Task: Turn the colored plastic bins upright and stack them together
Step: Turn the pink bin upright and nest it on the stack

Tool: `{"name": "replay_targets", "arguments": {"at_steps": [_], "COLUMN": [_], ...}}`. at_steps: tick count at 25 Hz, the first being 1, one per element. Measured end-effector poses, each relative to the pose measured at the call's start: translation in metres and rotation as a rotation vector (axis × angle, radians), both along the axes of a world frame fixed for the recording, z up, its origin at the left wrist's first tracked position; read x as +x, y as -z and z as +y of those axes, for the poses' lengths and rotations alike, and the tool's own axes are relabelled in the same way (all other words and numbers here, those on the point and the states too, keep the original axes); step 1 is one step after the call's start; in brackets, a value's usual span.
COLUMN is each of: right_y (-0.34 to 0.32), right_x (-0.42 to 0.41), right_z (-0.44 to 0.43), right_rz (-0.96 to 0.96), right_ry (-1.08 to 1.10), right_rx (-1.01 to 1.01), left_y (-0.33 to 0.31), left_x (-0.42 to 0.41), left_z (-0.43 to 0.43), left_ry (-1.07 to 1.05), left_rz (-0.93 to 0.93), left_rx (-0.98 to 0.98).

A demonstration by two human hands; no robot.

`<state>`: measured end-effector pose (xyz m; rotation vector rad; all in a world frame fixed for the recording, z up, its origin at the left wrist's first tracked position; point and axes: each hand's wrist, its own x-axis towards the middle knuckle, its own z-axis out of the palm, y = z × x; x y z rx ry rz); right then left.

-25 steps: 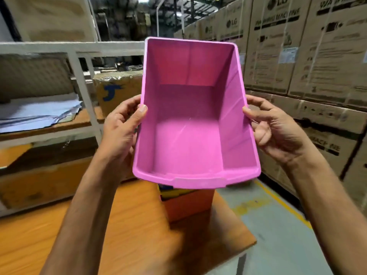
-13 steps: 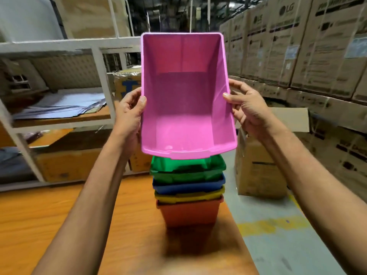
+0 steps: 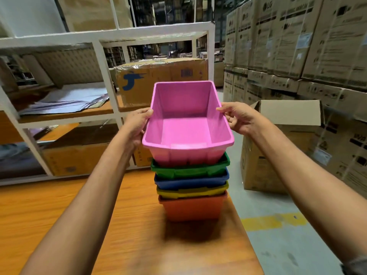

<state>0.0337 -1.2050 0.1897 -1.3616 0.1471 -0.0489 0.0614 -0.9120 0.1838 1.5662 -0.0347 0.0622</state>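
Both hands — left (image 3: 137, 126), right (image 3: 241, 119) — outstretched, fingers clamped shut.

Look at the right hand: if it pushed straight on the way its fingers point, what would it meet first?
The right hand points leftward at the pink bin; its fingertips already touch that rim, so it would press the bin's right wall.

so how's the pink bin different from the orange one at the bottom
The pink bin is on top of the stack, held at its side rims by the left hand and right hand; the orange bin sits on the wooden table, untouched. The pink bin's inside is open to view; the orange bin's is filled by the bins nested in it. Both are upright and look the same shape.
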Motion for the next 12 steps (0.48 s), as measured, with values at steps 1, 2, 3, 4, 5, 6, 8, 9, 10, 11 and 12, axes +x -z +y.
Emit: {"name": "replay_targets", "arguments": {"at_steps": [1,2,3,4,5,6,8,9,10,11,12], "right_y": [0.002,0.004,0.008,0.012,0.017,0.021,0.028,0.033,0.036,0.04,0.043], "right_x": [0.001,0.001,0.002,0.003,0.004,0.005,0.006,0.007,0.008,0.009,0.01], "right_z": [0.002,0.005,0.007,0.008,0.009,0.01,0.012,0.013,0.013,0.015,0.016], "right_rz": [0.058,0.109,0.156,0.192,0.217,0.238,0.277,0.291,0.297,0.302,0.309], "right_ry": [0.003,0.014,0.032,0.049,0.06,0.068,0.075,0.078,0.083,0.089,0.104], "right_rx": [-0.013,-0.018,-0.033,-0.05,-0.07,-0.079,-0.092,-0.105,-0.122,-0.136,-0.152], "left_y": [0.005,0.009,0.014,0.02,0.026,0.032,0.043,0.049,0.054,0.058,0.06], "left_x": [0.004,0.006,0.007,0.007,0.008,0.009,0.011,0.012,0.012,0.012,0.011], "left_z": [-0.001,-0.001,-0.002,-0.004,-0.005,-0.005,-0.004,-0.004,-0.003,-0.003,-0.002], "left_ry": [0.006,0.005,0.0,-0.007,-0.013,-0.013,-0.007,-0.007,-0.007,-0.007,-0.005], "left_rz": [0.034,0.067,0.104,0.136,0.156,0.164,0.165,0.168,0.174,0.175,0.178], "left_rx": [0.013,0.032,0.043,0.055,0.065,0.094,0.162,0.179,0.191,0.196,0.207]}}
